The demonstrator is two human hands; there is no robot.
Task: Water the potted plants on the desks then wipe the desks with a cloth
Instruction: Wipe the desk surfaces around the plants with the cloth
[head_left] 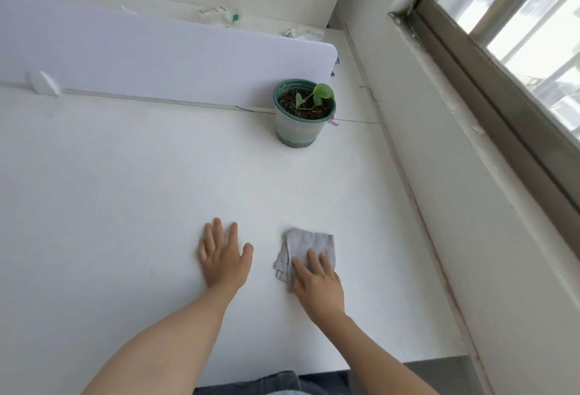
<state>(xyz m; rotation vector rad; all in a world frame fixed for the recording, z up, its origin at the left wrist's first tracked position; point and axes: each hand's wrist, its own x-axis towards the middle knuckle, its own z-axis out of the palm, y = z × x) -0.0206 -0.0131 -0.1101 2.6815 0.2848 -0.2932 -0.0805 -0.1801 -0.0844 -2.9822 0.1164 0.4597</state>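
Observation:
A folded grey cloth (pixel 309 245) lies on the white desk (pixel 125 190) near its front right. My right hand (pixel 318 284) presses flat on the cloth's near part, fingers straight. My left hand (pixel 224 256) rests flat on the bare desk to the left of the cloth, fingers spread. A small green plant in a green-rimmed pot (pixel 301 115) stands upright at the back right of the desk, against the divider.
A pale lilac divider panel (pixel 157 55) runs along the desk's back edge. Behind it lie small items on another desk (pixel 226 15). A wall and a window (pixel 518 33) close off the right side. The desk's front edge is at my waist.

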